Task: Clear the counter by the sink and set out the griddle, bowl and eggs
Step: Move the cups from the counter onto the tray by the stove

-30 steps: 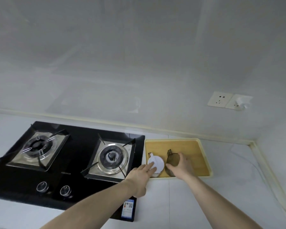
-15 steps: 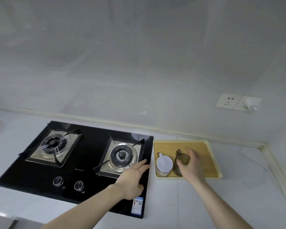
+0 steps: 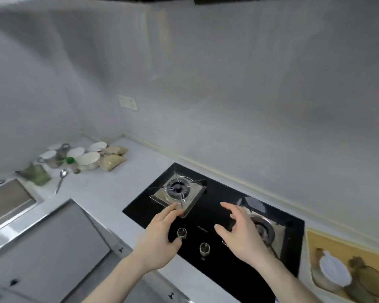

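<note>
My left hand (image 3: 162, 235) hovers over the front left of the black gas hob (image 3: 219, 217), fingers relaxed and holding nothing. My right hand (image 3: 241, 232) is raised over the hob's middle, fingers spread, also holding nothing. Far left on the white counter (image 3: 101, 189), beside the sink (image 3: 7, 202), stand several white bowls (image 3: 88, 160), a glass jar with a green lid (image 3: 71, 162), a spoon (image 3: 61, 179), a green glass dish (image 3: 36, 174) and two bagged foods (image 3: 112, 160). No griddle or eggs are in view.
A yellow tray (image 3: 315, 239) at the right edge holds a white-lidded jar (image 3: 333, 272) and a dark glass jar (image 3: 368, 278). Two hob knobs (image 3: 182, 232) sit under my hands. Grey cabinet fronts (image 3: 53, 248) run below the counter. A wall socket (image 3: 127, 102) is above the corner.
My view has swung left, bringing the sink corner and its dishes into sight. Both hands have left the jars on the yellow tray and moved left over the hob.
</note>
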A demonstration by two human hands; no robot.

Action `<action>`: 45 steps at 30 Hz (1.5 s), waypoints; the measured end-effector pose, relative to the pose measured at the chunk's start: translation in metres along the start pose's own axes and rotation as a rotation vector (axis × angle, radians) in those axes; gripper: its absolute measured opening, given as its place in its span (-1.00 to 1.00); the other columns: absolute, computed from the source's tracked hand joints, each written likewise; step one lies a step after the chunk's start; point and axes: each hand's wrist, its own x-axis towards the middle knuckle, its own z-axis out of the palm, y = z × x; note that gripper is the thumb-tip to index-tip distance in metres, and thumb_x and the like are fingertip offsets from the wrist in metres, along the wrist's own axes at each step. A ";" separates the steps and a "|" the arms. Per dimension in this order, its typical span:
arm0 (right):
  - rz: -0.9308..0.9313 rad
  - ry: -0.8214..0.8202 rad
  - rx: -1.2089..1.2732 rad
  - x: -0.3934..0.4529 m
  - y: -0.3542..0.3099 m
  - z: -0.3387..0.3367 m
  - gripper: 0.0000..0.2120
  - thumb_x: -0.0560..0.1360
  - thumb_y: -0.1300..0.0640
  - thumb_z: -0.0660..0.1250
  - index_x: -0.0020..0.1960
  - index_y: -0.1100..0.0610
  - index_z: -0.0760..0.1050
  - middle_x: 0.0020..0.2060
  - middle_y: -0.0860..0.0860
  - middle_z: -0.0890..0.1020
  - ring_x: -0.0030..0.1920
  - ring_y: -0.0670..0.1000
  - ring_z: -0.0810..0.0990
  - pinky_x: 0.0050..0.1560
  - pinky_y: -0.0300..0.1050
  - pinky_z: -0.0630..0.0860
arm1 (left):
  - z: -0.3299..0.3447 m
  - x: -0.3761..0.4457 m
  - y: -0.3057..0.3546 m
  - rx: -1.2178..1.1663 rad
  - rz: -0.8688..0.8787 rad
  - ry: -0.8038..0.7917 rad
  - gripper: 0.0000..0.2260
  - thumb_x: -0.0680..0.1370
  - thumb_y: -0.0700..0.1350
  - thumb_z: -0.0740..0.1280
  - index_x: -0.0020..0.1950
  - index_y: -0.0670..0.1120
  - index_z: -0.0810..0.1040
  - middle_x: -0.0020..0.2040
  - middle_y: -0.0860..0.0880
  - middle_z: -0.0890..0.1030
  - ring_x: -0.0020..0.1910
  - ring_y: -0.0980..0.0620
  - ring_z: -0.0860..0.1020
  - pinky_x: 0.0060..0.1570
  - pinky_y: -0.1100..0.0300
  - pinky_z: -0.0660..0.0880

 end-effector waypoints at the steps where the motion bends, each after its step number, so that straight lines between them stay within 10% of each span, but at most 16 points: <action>1: -0.043 -0.026 0.000 0.007 -0.022 0.022 -0.46 0.50 -0.08 0.43 0.43 -0.26 0.34 0.35 -0.35 0.36 0.34 -0.21 0.44 0.38 -0.05 0.46 | -0.021 -0.013 -0.018 -0.012 -0.025 0.036 -0.35 0.49 -0.05 0.37 0.54 0.26 0.28 0.61 0.31 0.12 0.58 0.18 0.17 0.53 0.21 0.21; 24: -0.415 -0.486 -0.002 0.081 -0.283 0.314 -0.47 0.52 -0.02 0.39 0.44 -0.23 0.33 0.23 -0.37 0.35 0.30 -0.21 0.38 0.30 -0.11 0.45 | -0.240 -0.186 -0.251 0.025 -0.485 0.479 -0.38 0.49 -0.09 0.40 0.52 0.21 0.35 0.58 0.28 0.20 0.54 0.21 0.21 0.40 0.38 0.11; 45: -0.330 -0.552 -0.036 0.294 -0.343 0.461 -0.47 0.50 -0.02 0.43 0.42 -0.22 0.36 0.30 -0.23 0.40 0.28 -0.13 0.44 0.28 -0.04 0.50 | -0.339 -0.041 -0.436 0.041 -0.580 0.416 -0.46 0.49 -0.06 0.41 0.47 0.15 0.43 0.49 0.23 0.36 0.38 0.16 0.40 0.27 0.33 0.24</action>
